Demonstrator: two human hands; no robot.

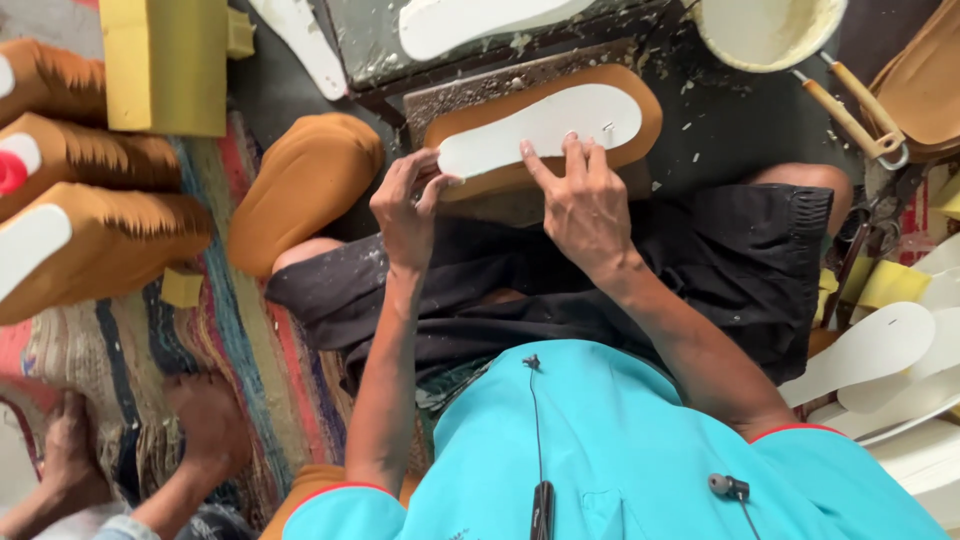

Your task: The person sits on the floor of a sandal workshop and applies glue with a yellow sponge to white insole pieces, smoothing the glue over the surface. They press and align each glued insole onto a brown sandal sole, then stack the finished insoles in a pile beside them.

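A tan sole-shaped piece (640,125) lies on a low work block in front of my knees, with a smaller white insole (545,125) laid on top of it. My left hand (405,205) pinches the heel end of the white insole and the tan piece at the left. My right hand (582,200) rests flat on the white insole, fingers spread and pressing down on its lower edge.
Stacks of tan soles (85,215) lie at the left and one pile (305,180) sits beside my knee. Yellow foam block (165,60), a white bucket (765,30), a wooden-handled tool (850,110), white insoles (880,350) at right. Another person's feet (130,450) rest on the striped mat.
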